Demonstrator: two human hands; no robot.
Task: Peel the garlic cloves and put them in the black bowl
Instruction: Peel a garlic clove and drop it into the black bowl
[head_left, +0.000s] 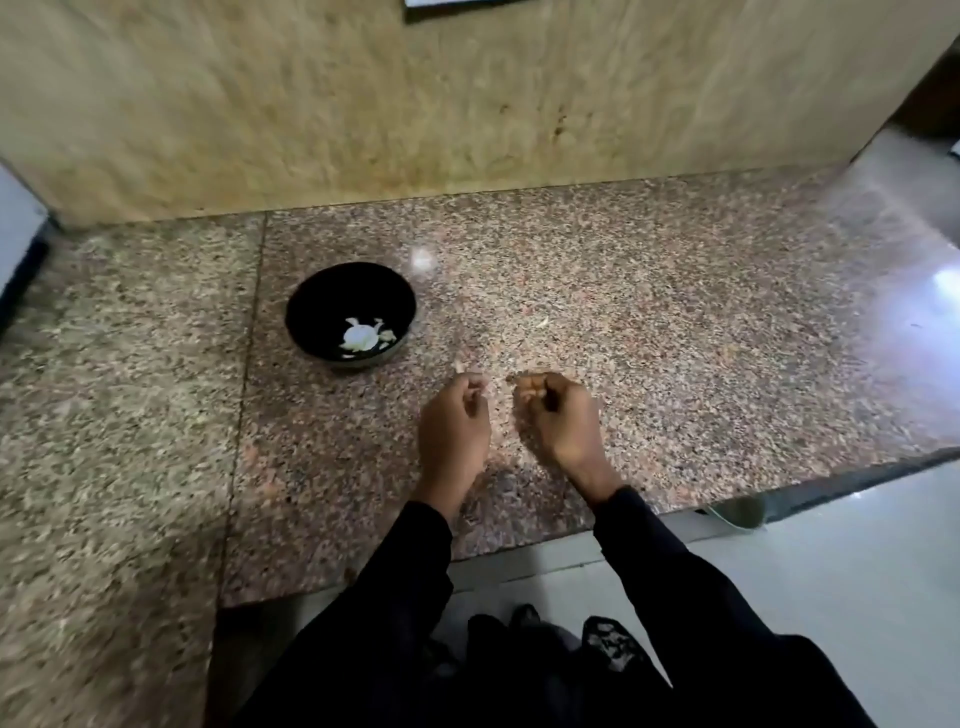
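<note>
A black bowl (311, 296) stands on the granite counter, left of and beyond my hands. In it lie a white garlic bulb (357, 336) and a few pale bits. My left hand (453, 431) hovers over the counter with its fingers curled, pinching a small pale garlic clove (480, 383) at its fingertips. My right hand (558, 421) is a short gap to the right, fingers curled too, pinching a thin tan scrap of garlic skin (511, 379). The picture is blurred, so both pieces are hard to make out.
A small pale scrap (460, 368) lies on the counter just beyond my left hand, another (541, 322) farther back. A tan stone wall (467, 104) closes the back. The counter's front edge (519, 551) runs just below my wrists, with light floor tiles beyond.
</note>
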